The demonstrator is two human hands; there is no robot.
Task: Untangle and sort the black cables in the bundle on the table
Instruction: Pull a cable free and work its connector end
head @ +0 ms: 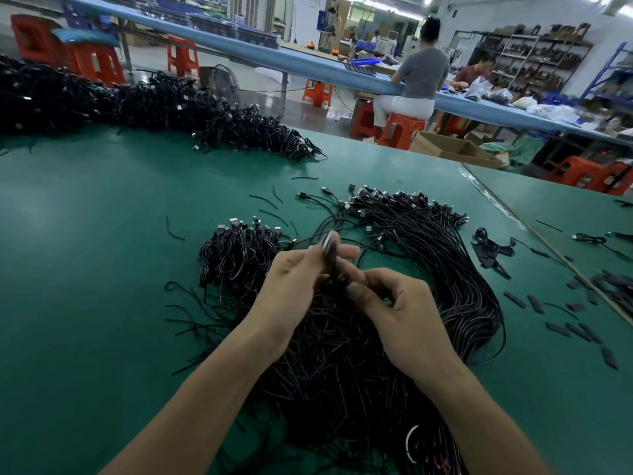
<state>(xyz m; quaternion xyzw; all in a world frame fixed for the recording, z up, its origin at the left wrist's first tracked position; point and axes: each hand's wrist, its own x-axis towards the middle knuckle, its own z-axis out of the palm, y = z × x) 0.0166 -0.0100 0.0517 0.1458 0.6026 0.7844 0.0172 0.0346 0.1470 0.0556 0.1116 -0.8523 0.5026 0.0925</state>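
Left hand (291, 282) & right hand (407, 313) over tangled black cable bundle (342, 365) on green worktop (102, 234) — fingers of both pinch one blurred black cable (329, 250); small coiled-cable heap (239, 255) at 10 o'clock.

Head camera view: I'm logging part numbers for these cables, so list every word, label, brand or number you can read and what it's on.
No text can be read anywhere.
Plugs on the black cables: too small, no marking legible.
Cable end in the left hand: motion-blurred.
Cardboard box: no print shows.
Blue machine at the back: blurred.
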